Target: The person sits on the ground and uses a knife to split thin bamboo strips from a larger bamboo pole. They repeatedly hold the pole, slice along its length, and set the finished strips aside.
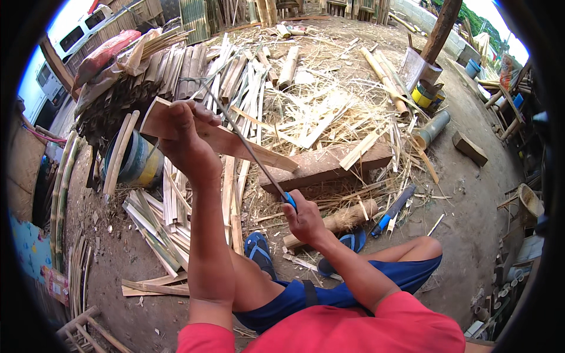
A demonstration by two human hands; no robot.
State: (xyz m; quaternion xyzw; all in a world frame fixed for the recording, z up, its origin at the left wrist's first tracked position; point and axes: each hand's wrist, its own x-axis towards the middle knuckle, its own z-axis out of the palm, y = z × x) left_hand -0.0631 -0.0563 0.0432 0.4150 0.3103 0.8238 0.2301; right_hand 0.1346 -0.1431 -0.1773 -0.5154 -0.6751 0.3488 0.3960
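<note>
My left hand point(189, 141) is raised at the left and grips a flat split bamboo slat point(235, 144) near its upper end. The slat slants down to the right, its lower end at a thick wooden block point(335, 167); whether they touch is unclear. My right hand point(307, 222) is closed on the blue handle of a knife point(238, 132). Its long, thin, dark blade points up and left, crossing the slat in view. I cannot tell if the edge meets the slat.
Bamboo shavings point(329, 112) heap beyond the block. Split slats point(159, 235) lie left of my legs, near a bucket point(138, 159). A round log point(341, 222) lies before my sandalled feet, with a dark blue-banded tool point(393, 210) right of it. A wooden post point(441, 32) stands far right.
</note>
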